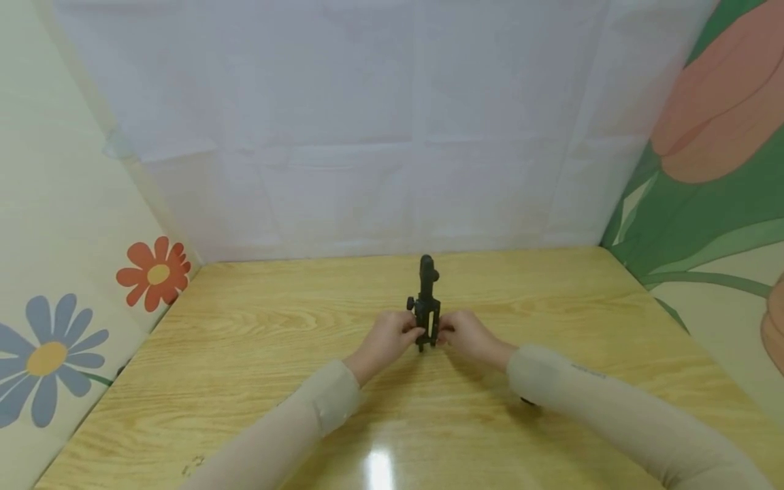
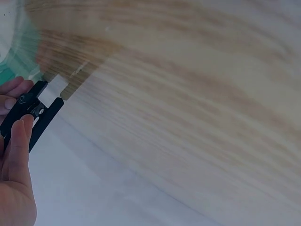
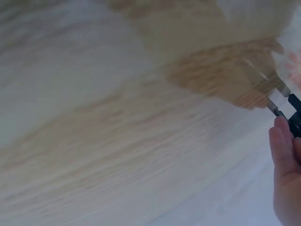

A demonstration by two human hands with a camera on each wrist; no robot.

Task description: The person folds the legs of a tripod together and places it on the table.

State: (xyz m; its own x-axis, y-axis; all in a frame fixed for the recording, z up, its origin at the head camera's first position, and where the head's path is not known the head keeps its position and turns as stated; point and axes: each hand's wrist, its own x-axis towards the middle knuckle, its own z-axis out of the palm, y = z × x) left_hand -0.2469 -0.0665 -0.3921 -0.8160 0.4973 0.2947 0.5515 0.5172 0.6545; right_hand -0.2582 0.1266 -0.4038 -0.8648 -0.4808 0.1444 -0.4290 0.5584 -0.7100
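Observation:
A black bracket-like stand (image 1: 427, 299) with small side knobs and a slotted lower part is upright at the middle of the wooden table; its exact kind cannot be told. My left hand (image 1: 392, 335) pinches the stand's lower left side between thumb and fingers. On the opposite side, my right hand (image 1: 468, 333) grips the lower right edge, its fingertips partly hidden behind the frame. In the left wrist view, two parallel black legs (image 2: 46, 123) extend past the fingers. The right wrist view catches only the stand's dark end (image 3: 295, 123) beside the fingers.
The wood-grain table (image 1: 275, 306) runs back to a white cloth backdrop (image 1: 355, 136). A flower-patterned panel (image 1: 55, 204) borders the left side and a tulip-patterned one (image 1: 704, 204) the right. Light glares off the table's near part.

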